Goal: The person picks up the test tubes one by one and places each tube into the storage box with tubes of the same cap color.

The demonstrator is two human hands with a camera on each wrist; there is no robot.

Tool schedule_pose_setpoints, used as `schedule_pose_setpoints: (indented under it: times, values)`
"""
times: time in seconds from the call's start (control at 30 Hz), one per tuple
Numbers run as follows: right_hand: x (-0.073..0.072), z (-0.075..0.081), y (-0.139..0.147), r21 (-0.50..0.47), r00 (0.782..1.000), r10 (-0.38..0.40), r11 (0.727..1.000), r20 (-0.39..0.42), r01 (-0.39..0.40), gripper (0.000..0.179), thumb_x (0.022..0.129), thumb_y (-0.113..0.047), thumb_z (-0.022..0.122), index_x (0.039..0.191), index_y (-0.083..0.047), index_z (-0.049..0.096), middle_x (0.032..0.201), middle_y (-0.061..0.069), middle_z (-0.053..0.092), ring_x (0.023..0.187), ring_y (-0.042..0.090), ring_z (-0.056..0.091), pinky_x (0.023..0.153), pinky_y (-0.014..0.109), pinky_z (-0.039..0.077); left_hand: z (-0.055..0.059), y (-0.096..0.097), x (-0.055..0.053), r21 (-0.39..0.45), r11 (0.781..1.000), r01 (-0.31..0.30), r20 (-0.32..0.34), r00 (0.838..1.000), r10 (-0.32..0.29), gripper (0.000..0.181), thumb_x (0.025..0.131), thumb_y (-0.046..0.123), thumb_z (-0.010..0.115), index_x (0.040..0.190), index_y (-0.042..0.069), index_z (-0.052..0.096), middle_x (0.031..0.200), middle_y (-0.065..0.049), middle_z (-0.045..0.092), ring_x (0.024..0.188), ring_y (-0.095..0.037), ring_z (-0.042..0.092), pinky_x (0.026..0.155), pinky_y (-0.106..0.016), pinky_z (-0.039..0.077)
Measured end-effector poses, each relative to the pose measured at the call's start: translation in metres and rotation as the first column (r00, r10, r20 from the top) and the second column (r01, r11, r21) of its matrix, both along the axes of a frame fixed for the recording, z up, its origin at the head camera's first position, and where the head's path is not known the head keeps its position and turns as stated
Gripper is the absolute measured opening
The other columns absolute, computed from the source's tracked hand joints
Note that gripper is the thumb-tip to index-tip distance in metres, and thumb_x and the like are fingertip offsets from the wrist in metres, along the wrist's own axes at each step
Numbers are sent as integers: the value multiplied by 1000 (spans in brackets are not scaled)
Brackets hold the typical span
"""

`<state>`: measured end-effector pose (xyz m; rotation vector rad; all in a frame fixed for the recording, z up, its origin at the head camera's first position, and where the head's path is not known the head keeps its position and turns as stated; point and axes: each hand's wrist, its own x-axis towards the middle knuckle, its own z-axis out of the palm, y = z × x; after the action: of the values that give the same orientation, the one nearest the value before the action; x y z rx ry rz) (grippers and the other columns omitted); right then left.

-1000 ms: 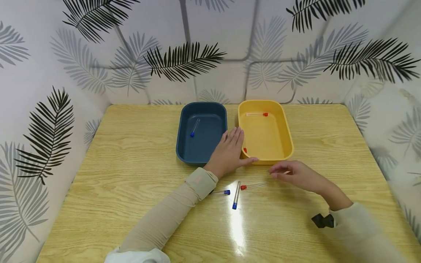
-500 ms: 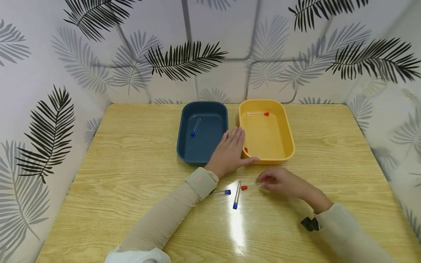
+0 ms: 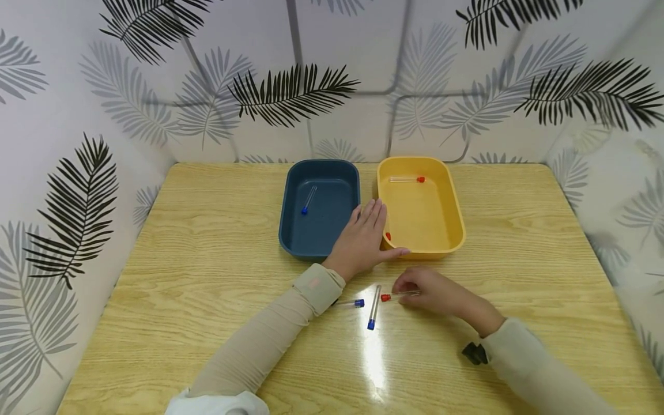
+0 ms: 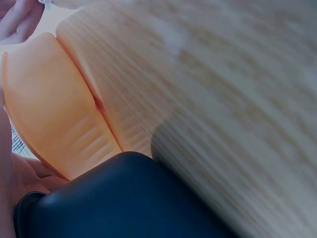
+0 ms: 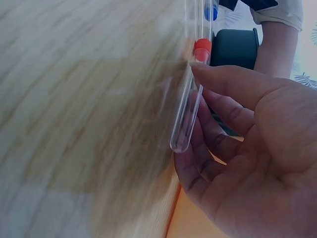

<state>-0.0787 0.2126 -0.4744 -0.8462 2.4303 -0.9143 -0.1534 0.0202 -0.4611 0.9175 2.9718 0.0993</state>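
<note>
The left hand (image 3: 358, 245) is lying straight-fingered, thumb spread, at the yellow bin's (image 3: 422, 222) near-left edge, beside the blue bin (image 3: 329, 222). The right hand (image 3: 433, 291) is pinching the red-capped tube (image 5: 185, 119) just short of the yellow bin's near edge. 2 blue-capped tubes (image 3: 373, 308) are lying leftward; tabletop (image 3: 513, 230) is stretching rightward.

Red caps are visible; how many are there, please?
3: a far red cap and a near red cap in the yellow tray, a third red cap on the tube the right hand pinches. More may be hidden.
</note>
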Motion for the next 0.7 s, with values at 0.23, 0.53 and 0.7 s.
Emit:
schedule_pose_setpoints:
  times: [0.23,0.53,0.7]
  values:
    - [0,-1,-7,-3,1000,2,1000,8,-2,14,85,-9,67,100,-8,66,96,-3,63,89,12,58,82,33,49,1,0,1,0,1000,1,-3,1000,-1,108,76,83,12,149,3,10,155,-10,8,141,-21,0,112,-40,1]
    - [1,2,-11,2,1000,-4,1000,21,4,14,85,-8,67,98,-6,64,91,-2,61,82,13,54,74,29,48,-1,0,0,17,1000,-6,2,1000,6,108,76,83,11,149,4,9,155,-9,7,141,-20,-2,112,-39,-1]
    - [2,5,-10,20,1000,-1,1000,28,1,12,84,-9,67,95,-7,63,82,-2,57,74,13,51,65,25,44,-2,0,-1,14,1000,-7,6,1000,6,108,75,84,10,149,5,9,155,-9,6,141,-19,-3,112,-39,-1]
